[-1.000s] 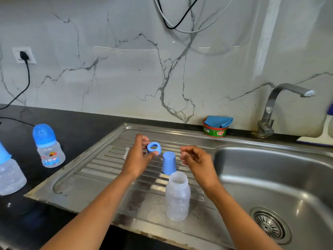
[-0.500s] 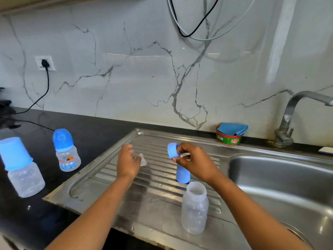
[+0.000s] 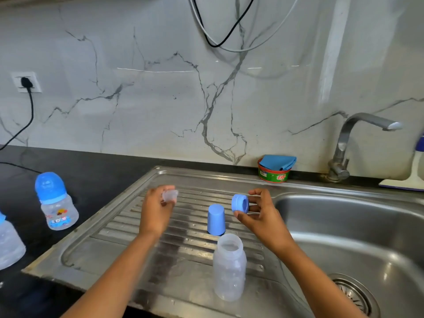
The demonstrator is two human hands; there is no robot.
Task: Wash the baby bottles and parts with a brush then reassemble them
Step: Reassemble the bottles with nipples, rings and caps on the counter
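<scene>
Since half a second ago the left hand (image 3: 156, 210) has lifted the clear nipple (image 3: 170, 195) off the drainboard (image 3: 119, 244), and the right hand (image 3: 261, 216) has carried the blue ring (image 3: 240, 203) out to the right, away from the blue cap (image 3: 216, 219) it was hovering over. From my seat I see both forearms reaching in from the bottom edge, with the hands raised over the ribbed steel and well apart. The left hand has its back toward me, fingers curled up, pinching the nipple at its fingertips; the nipple is blurred, so I cannot tell which way it faces. The right hand grips the ring between thumb below and fingers above, with the ring turned on its side and its closed-looking face toward the left hand. The ring is a short, stepped blue collar. The cap stands mouth-down on the drainboard between the two hands, and just in front of it the open bottle (image 3: 229, 260) stands upright, translucent and uncapped. On the black counter (image 3: 91, 175) to the left, an assembled bottle (image 3: 56, 201) with a blue top stands upright, and a second bottle (image 3: 9, 244) is cut off at the frame's edge. The sink basin (image 3: 344, 226) lies to the right under the tap (image 3: 353, 138), and a green tub (image 3: 274, 174) holding a blue cloth (image 3: 277, 162) sits by the wall.
</scene>
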